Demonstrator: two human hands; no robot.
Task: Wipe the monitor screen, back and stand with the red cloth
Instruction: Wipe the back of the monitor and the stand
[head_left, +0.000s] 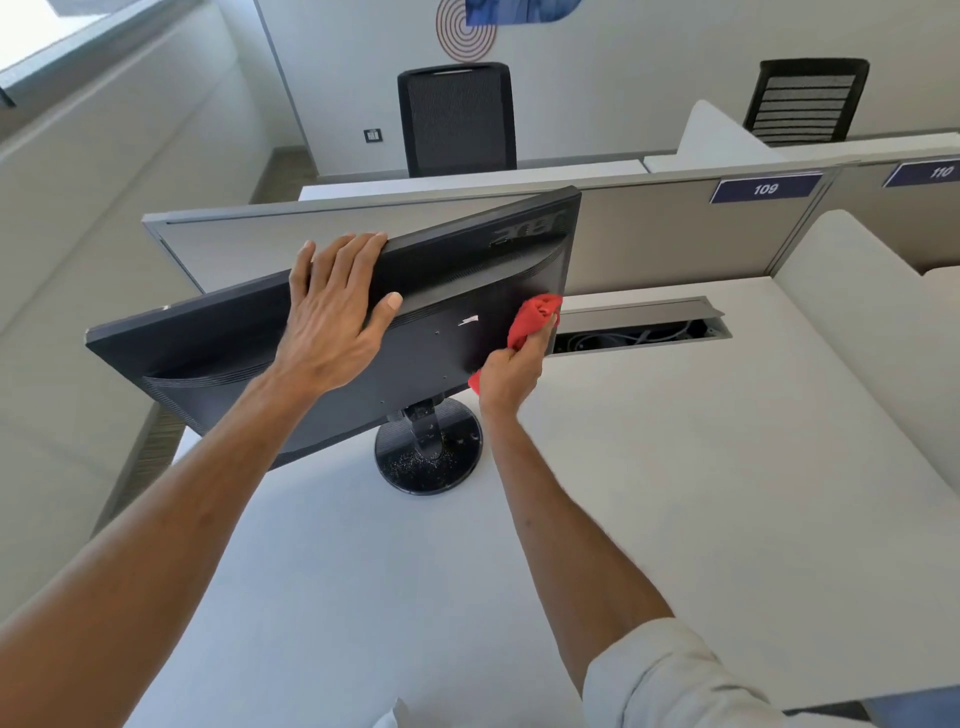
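The monitor (441, 332) stands on the white desk (675, 467) with its black back turned to the person and its casing tilted, left end low. Nearest, a rolled pale sleeve (665, 675) covers the right upper arm. The left hand (332, 317) lies flat on the back, fingers straight up to the top edge and thumb spread. The right hand (511, 376) is bunched round the red cloth (535, 317) and presses it on the back's right edge. Below, the round stand (428, 452) is speckled with dust. Beyond lie an open cable tray (639, 327), a grey partition (649, 234) labelled 109, and two black chairs (457, 117).
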